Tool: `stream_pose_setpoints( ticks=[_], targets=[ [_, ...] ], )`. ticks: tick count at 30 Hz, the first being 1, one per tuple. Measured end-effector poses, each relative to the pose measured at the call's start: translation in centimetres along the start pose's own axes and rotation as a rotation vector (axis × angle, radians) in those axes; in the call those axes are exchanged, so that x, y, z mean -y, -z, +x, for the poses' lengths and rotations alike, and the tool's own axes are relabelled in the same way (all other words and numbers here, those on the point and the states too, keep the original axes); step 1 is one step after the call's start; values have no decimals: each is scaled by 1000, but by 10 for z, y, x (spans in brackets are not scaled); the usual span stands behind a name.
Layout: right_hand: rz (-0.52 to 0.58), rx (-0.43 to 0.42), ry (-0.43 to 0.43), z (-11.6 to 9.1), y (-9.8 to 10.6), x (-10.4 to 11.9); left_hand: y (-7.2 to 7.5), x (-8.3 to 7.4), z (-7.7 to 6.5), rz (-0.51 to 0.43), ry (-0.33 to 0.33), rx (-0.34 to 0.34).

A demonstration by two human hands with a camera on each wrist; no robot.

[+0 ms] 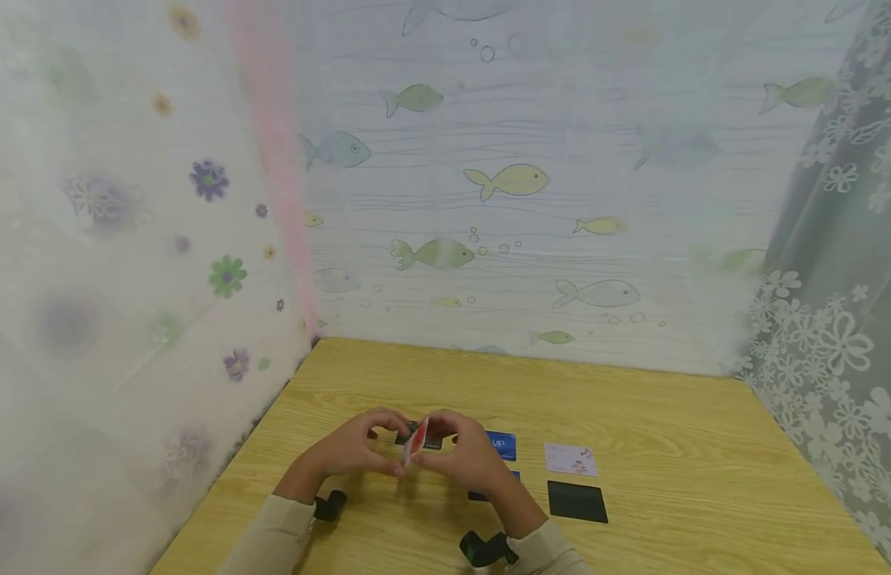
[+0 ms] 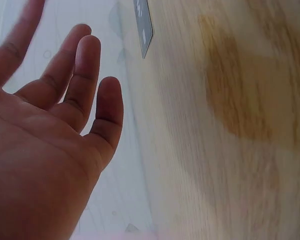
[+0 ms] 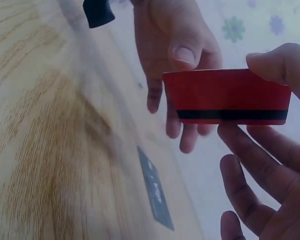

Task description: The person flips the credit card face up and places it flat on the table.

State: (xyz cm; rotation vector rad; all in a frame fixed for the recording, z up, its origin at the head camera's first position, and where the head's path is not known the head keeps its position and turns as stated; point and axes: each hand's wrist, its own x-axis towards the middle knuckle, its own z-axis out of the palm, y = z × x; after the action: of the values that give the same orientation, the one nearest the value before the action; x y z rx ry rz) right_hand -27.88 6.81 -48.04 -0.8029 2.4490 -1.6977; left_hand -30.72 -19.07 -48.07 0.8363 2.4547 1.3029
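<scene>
At the left a flower-print curtain point(image 1: 115, 279) hangs beside the wooden table point(image 1: 704, 447). A black wrist device point(image 1: 330, 506) sits near the left forearm. The left hand point(image 1: 352, 449) reaches in from the near left, its fingers spread loosely and the thumb apart from them, a wide grip; whether it touches the red card point(image 3: 230, 92) cannot be told. That card is held above the table, between the two hands, tilted up on edge, a black stripe along one long side. Beyond it a dark grey card point(image 3: 156, 192) lies on the table. The right hand point(image 1: 460, 449) pinches the red card, thumb at one edge and fingertips at the opposite one. To the right, a blue card point(image 1: 504, 446) lettered "VIP" lies flat; nearer, another card point(image 1: 477, 496) is partly hidden by the right wrist. Farther right lies a pale pink card point(image 1: 571, 460), with a black card point(image 1: 577, 501) just on its near side. A fish-print curtain point(image 1: 506, 180) hangs at the far side, and a white-flowered grey curtain point(image 1: 844, 343) at the right.
</scene>
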Motion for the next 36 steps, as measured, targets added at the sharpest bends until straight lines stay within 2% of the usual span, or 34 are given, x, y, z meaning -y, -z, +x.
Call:
stream_pose_setpoints(
  ticks=[6, 11, 17, 22, 27, 32, 36],
  targets=[
    [17, -2, -1, -1, 2, -2, 0, 1, -2, 17, -1, 2],
    [11, -2, -32, -1, 3, -3, 2, 3, -4, 40, 3, -37],
    [-80, -10, -59, -2, 3, -8, 7, 7, -7, 62, -7, -60],
    [-152, -18, -55, -7, 2, -10, 10, 11, -8, 51, -18, -45],
    [-334, -30, -59, -8, 0, -11, 11, 17, -10, 47, 4, -45],
    [-556, -13, -118, -5, -4, -14, 6, 22, -6, 103, 49, -39],
    [-629, -1, -170, -5, -9, -18, 1, 23, -5, 147, 97, -48]
  ],
)
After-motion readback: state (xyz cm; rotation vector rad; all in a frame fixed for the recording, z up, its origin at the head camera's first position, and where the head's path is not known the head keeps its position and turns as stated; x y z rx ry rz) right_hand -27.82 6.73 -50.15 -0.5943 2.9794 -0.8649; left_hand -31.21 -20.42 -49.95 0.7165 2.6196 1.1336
